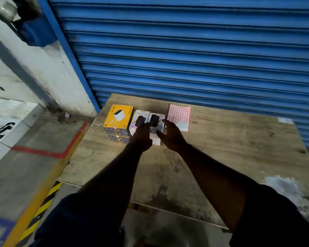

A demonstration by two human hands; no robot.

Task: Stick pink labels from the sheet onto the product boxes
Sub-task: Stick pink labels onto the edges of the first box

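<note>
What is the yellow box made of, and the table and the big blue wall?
The yellow box looks like printed cardboard with sharp folded edges. The table seems worn, stained wood, its grain showing. The blue wall is probably a painted metal shutter, ribbed in even slats.

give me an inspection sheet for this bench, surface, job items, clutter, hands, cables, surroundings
Surface: worn wooden table, stained, with pale patches on its right side.
Job's things: yellow box at left; two white boxes beside it; label sheet at right, its near rows already peeled.
Clutter: nothing seen.
Hands: left hand on the white boxes; right hand open, between boxes and sheet. No label visible in the fingers.
Cables: nothing seen.
Surroundings: blue shutter behind; red floor line at left.
</note>
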